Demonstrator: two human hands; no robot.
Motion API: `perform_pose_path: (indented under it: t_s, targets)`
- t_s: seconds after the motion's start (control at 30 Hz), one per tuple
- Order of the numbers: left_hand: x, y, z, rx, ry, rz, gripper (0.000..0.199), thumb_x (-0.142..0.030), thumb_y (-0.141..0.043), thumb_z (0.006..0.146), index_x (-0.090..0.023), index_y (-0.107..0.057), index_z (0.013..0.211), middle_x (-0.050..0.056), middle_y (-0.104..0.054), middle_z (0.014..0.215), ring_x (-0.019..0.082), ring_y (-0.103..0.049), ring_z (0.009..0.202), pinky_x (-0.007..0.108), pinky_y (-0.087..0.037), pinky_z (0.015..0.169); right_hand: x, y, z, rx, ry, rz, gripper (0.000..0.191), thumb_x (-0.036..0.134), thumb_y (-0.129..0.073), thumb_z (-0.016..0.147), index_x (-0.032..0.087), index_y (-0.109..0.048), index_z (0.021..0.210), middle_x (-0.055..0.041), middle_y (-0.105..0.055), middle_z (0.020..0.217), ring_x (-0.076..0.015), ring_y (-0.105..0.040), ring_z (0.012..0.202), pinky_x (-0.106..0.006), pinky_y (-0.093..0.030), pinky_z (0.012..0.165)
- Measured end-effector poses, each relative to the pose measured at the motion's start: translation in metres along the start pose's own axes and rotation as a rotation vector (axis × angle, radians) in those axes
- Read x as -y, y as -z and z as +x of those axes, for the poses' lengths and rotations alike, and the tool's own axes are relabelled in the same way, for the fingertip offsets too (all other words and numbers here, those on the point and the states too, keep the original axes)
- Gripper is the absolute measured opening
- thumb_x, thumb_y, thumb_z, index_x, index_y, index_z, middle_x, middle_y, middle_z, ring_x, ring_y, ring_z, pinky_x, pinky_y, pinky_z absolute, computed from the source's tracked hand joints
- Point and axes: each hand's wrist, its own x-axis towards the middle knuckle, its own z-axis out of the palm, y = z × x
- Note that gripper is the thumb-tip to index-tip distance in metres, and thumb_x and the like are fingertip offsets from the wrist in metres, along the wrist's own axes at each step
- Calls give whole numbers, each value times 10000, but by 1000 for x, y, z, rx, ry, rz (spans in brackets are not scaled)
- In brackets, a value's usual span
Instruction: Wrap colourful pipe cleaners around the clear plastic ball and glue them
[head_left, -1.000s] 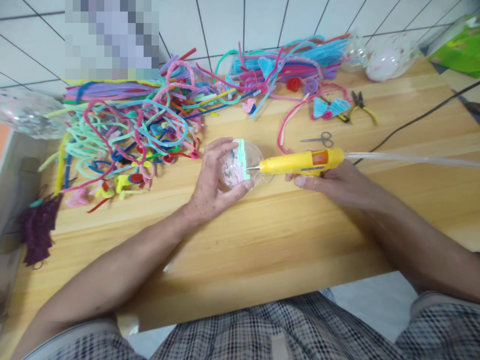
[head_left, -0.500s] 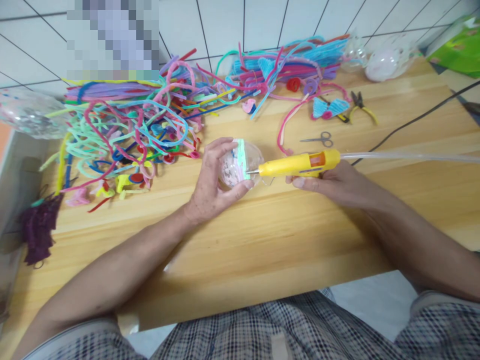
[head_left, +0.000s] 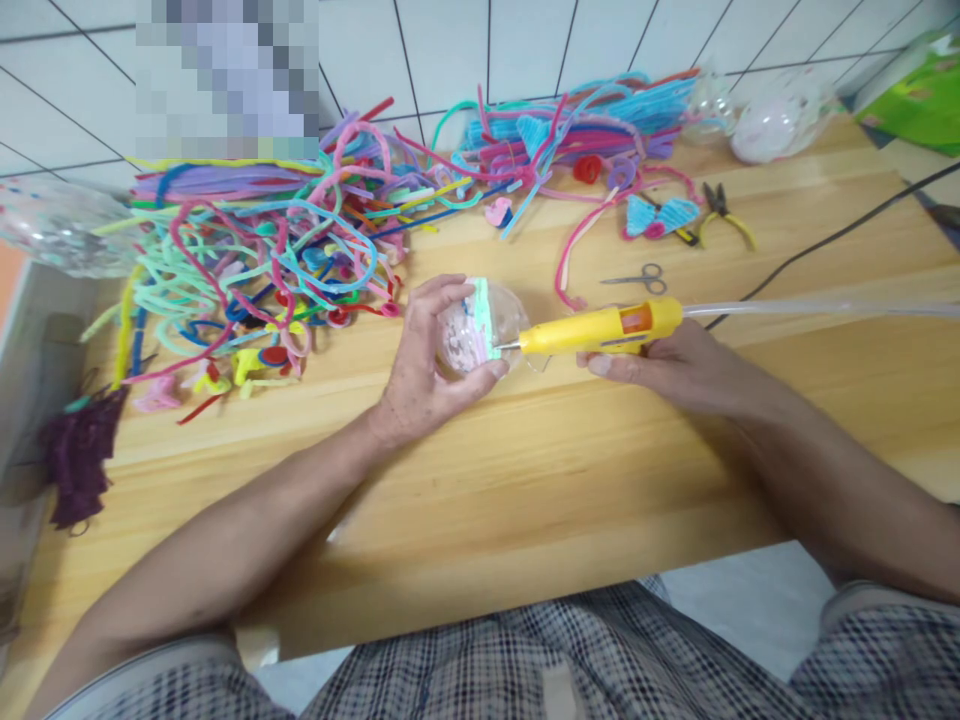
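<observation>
My left hand (head_left: 431, 355) is closed around a clear plastic ball (head_left: 459, 340) with pale confetti-like bits inside. Across the ball runs a mint-green and lilac fuzzy strip (head_left: 483, 315). In my right hand (head_left: 667, 370) is a yellow hot glue gun (head_left: 577, 330), a clear glue stick (head_left: 810, 308) trailing from its back toward the right. Its metal nozzle meets the lower end of the strip, or sits just above it; I cannot tell which. My right fingers are partly hidden under the gun.
Tangled pipe cleaners (head_left: 262, 270) and bundles of them (head_left: 585, 130) lie along the tiled wall. Scissors (head_left: 637, 280) and yellow-handled pliers (head_left: 720, 215) rest beyond the glue gun. A black cable (head_left: 810, 250) crosses the right side. Clear balls (head_left: 765, 125) stand at the back right, a purple tassel-like piece (head_left: 82, 450) at left.
The glue gun and my right hand have shifted very slightly to the right. My left hand and the ball stay in place.
</observation>
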Motion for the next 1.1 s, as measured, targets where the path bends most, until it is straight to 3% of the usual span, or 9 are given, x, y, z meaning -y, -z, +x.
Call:
perform_pose_path:
  t_s: [0.33, 0.57, 0.93, 1.1]
  targets:
    - [0, 1, 0, 32, 5, 19, 864, -817, -824, 988, -380, -470, 1644, 142, -591, 1618, 393, -587, 1572, 694, -529, 1321, 10, -2, 0, 31, -29, -5, 461, 630, -959, 838, 233, -800, 1012, -21, -735, 872, -217, -591, 832, -333, -488, 727]
    - [-3, 0, 0, 15, -2, -1, 746, -686, -817, 1048, -376, -499, 1647, 152, -586, 1605, 376, -593, 1553, 684, -531, 1316, 10, -1, -1, 30, -69, -17, 498, 641, -957, 831, 205, -798, 1012, -48, -729, 896, -234, -595, 853, -346, -494, 742]
    - [-3, 3, 1, 55, 10, 29, 815, -760, -809, 1023, -389, -455, 1656, 148, -575, 1624, 394, -584, 1570, 694, -514, 1337, 7, 0, -1, 27, -77, -3, 492, 625, -968, 826, 214, -821, 1055, -38, -757, 909, -231, -614, 862, -341, -502, 744]
    - [-4, 2, 1, 34, 1, 8, 745, -694, -810, 1050, -401, -485, 1653, 157, -584, 1610, 386, -587, 1557, 719, -520, 1319, 8, 0, -2, 34, -87, -8, 476, 641, -964, 824, 230, -807, 1005, -39, -754, 908, -235, -613, 862, -349, -517, 760]
